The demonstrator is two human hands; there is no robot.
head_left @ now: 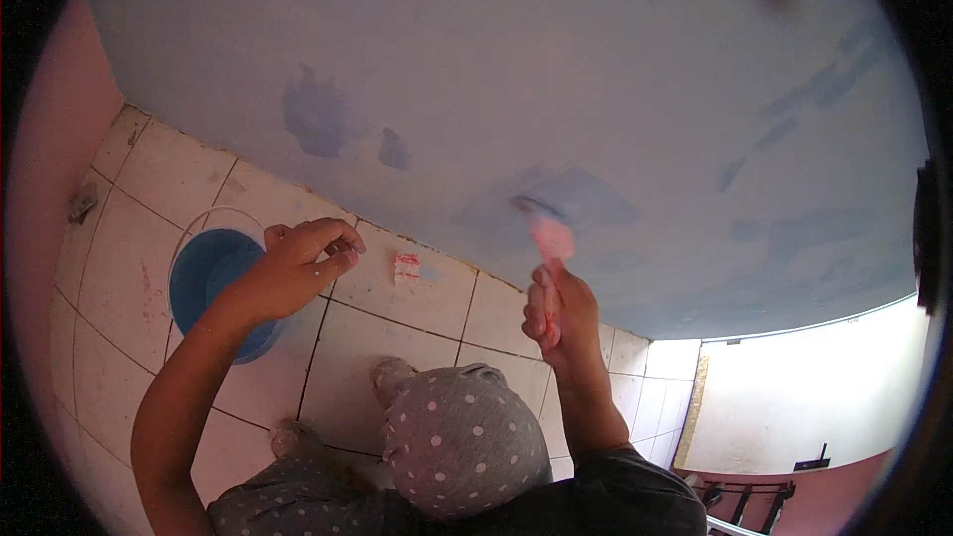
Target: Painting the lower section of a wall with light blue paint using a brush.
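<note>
So, at the frame's left sits the bucket [195, 273]; right of it, my left hand [316, 243] hangs with loosely curled fingers, seemingly pinching nothing. Right of centre, the brush [552, 236] meets the wall [447, 69], its handle wrapped in my right hand [568, 313]. I'd judge it light, stiff-handled, soft-tipped, slippery if wet; best held by the handle.

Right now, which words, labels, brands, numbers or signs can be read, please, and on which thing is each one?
None can be read.
White-and-red scrap on the tiled floor: red marks, too small and blurred to tell if they are letters.
Paintbrush in the right hand: blurred reddish marks, unreadable.
Blue bucket: no writing shows.
</note>
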